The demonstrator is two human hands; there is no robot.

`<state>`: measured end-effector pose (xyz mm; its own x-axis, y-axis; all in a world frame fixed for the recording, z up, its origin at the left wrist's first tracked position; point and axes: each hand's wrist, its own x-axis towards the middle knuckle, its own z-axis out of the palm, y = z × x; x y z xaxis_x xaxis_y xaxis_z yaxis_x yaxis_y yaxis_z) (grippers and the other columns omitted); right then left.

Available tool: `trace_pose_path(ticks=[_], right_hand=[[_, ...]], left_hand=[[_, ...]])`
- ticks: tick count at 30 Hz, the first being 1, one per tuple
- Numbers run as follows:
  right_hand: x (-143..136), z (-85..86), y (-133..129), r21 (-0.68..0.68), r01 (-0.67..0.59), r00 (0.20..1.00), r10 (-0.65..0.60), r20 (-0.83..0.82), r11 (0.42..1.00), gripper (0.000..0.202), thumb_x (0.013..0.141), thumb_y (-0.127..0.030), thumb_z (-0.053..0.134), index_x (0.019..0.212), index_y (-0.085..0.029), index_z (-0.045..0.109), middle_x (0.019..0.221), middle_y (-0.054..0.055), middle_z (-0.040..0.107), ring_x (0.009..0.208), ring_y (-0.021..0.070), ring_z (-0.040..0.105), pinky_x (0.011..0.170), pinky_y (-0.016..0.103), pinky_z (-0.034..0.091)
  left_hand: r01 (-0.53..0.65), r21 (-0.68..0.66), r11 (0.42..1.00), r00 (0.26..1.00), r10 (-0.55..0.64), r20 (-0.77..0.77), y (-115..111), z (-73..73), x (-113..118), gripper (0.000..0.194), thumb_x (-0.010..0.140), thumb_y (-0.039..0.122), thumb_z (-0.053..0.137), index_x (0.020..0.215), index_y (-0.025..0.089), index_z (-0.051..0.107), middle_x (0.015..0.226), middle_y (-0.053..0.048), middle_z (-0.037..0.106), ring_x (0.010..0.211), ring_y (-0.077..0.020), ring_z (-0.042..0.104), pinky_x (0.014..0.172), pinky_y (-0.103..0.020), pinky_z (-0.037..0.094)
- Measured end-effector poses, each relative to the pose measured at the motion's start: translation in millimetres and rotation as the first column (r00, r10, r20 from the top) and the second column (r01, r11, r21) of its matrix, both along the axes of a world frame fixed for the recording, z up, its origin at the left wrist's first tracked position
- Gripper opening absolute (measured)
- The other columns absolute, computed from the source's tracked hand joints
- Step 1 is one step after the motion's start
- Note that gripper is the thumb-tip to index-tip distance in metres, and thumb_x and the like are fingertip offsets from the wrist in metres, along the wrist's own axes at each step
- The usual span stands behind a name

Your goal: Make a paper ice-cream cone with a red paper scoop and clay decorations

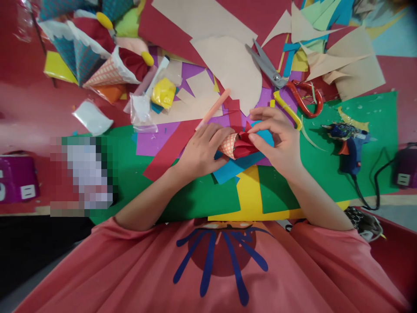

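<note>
My left hand is wrapped round a small orange-and-white checked cone, its mouth facing right. Folded red paper sticks out of that mouth. The thumb and fingertips of my right hand pinch the outer edge of the red paper. Beneath both hands lie blue paper, partly covered, and purple sheets. Just beyond the fingers, a peach-coloured stick rests on the scraps. Large scissors with red and yellow handles lie spread past my right hand.
A blue glue gun with a black cord sits on the green sheet at right. Finished-looking blue and checked cones are grouped at upper left. Small plastic packets lie near them. Beige cut-offs fill the far right.
</note>
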<state>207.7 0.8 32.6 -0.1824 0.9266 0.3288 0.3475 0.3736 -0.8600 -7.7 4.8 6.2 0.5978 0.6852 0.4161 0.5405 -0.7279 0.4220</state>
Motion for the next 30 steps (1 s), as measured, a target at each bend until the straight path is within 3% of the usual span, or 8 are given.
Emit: trace_pose_path(ticks=[10,20,25,30], right_hand=[[3.5,3.5,-2.5,0.034,-0.027,0.982,0.020,0.188,0.999,0.011,0.082,-0.015,0.067,0.080,-0.026,0.065,0.123,0.005,0.068,0.115,0.0244,0.066,0.099,0.049,0.059],[1.4,5.1,-2.5,-0.002,-0.048,0.982,0.048,0.183,0.999,0.008,0.082,-0.017,0.064,0.077,-0.023,0.063,0.122,0.005,0.068,0.116,0.0236,0.066,0.099,0.048,0.057],[-0.3,4.9,-4.0,-0.007,-0.039,0.984,0.040,0.176,0.999,0.009,0.082,-0.017,0.064,0.077,-0.023,0.063,0.121,0.005,0.069,0.114,0.0231,0.067,0.098,0.046,0.057],[3.5,6.7,-2.2,0.006,0.004,0.990,-0.005,0.141,1.000,0.003,0.086,-0.024,0.065,0.086,-0.027,0.065,0.120,0.003,0.069,0.114,0.0231,0.066,0.101,0.049,0.056]], left_hand=[[-0.004,-0.054,0.999,1.000,0.003,-0.026,-3.2,-0.1,0.7,0.039,0.087,0.031,0.058,0.124,0.019,0.049,0.109,-0.010,0.066,0.101,-0.0274,0.064,0.086,-0.042,0.053],[-0.004,-0.018,1.000,0.998,0.002,-0.062,-2.3,-0.7,0.4,0.038,0.089,0.035,0.055,0.125,0.023,0.049,0.104,-0.007,0.065,0.094,-0.0235,0.063,0.077,-0.038,0.055],[-0.007,-0.065,0.998,0.996,0.001,-0.095,-2.6,1.0,0.5,0.035,0.092,0.036,0.051,0.125,0.023,0.048,0.106,-0.007,0.064,0.095,-0.0231,0.064,0.078,-0.038,0.056],[0.014,-0.059,0.998,0.998,-0.018,-0.053,-0.3,0.4,-1.7,0.036,0.093,0.037,0.053,0.126,0.024,0.046,0.106,-0.007,0.067,0.095,-0.0246,0.065,0.076,-0.038,0.054]])
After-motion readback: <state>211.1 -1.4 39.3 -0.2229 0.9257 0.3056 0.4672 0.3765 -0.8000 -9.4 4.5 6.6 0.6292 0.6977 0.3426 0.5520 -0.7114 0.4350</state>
